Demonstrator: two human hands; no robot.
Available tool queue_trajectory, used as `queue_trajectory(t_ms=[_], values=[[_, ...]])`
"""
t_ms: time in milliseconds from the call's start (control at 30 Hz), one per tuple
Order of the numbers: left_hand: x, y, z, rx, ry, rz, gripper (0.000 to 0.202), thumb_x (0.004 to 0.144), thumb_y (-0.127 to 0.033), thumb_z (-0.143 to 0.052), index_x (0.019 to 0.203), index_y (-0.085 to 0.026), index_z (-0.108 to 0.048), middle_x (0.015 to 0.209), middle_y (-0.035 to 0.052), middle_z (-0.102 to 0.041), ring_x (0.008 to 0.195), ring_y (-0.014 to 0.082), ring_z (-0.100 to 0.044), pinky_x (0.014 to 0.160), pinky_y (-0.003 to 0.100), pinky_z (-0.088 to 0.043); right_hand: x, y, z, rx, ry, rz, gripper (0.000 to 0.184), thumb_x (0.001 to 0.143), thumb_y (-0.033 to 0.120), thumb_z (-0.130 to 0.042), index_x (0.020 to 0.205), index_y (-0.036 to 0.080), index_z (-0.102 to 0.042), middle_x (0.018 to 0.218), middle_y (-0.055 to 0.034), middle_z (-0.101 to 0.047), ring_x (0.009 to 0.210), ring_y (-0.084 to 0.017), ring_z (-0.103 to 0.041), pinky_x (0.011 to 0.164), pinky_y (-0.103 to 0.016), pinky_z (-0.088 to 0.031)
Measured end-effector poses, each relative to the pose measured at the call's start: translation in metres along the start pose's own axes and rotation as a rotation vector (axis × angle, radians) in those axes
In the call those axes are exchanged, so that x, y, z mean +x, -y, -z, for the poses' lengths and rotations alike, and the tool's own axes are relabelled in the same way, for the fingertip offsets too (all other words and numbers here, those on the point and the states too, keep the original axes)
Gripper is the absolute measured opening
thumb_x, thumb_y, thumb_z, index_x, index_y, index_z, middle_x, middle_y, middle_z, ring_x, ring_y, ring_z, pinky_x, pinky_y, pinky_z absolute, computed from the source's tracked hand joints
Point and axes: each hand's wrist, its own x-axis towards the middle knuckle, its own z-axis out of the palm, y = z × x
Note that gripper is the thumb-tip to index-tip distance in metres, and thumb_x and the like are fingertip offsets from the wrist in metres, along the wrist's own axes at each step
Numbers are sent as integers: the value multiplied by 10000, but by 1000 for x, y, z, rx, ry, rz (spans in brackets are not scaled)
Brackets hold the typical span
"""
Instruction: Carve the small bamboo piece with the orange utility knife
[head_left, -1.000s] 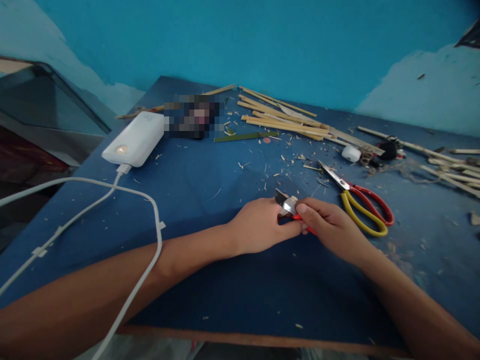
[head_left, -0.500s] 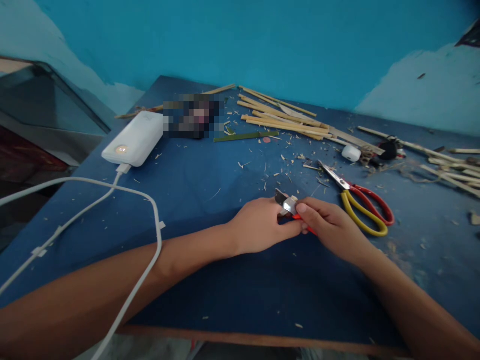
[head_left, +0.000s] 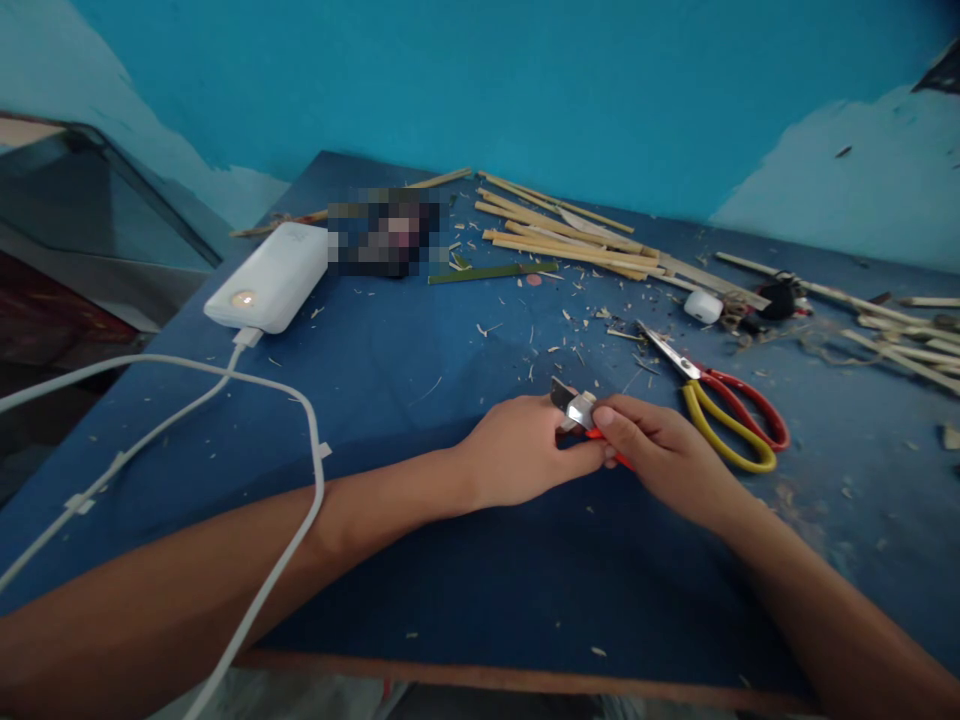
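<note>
Close together above the blue table, both hands meet at a utility knife with a dark blade, a shiny metal neck and an orange-red handle. My right hand is closed around the handle, its thumb lying along the top near the metal part. My left hand curls at the blade end, its thumb reaching under the handle to the right fingertips. Most left fingers are hidden behind the hand, so their exact grip does not show. To the right of my right hand lie scissors with one red and one yellow handle loop.
A white power bank with a white cable stands at left; the cable passes over my left forearm. Bamboo sticks, a green strip and a white earbud case lie toward the wall. Shavings litter the table.
</note>
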Motion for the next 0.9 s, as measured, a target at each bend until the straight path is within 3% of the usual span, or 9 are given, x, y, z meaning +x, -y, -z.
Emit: queue_trajectory(t_ms=[900], values=[[0,1,-2,-9,1,0,269,845,-436,-472,809,-199,-595,766,6,-620,693,150,-563,617,258,-397,0,-1,0,9,2,-11,350,935,434,-388,721,195,-528,630,1,-538,599,-133,-527,565,-263,-403]])
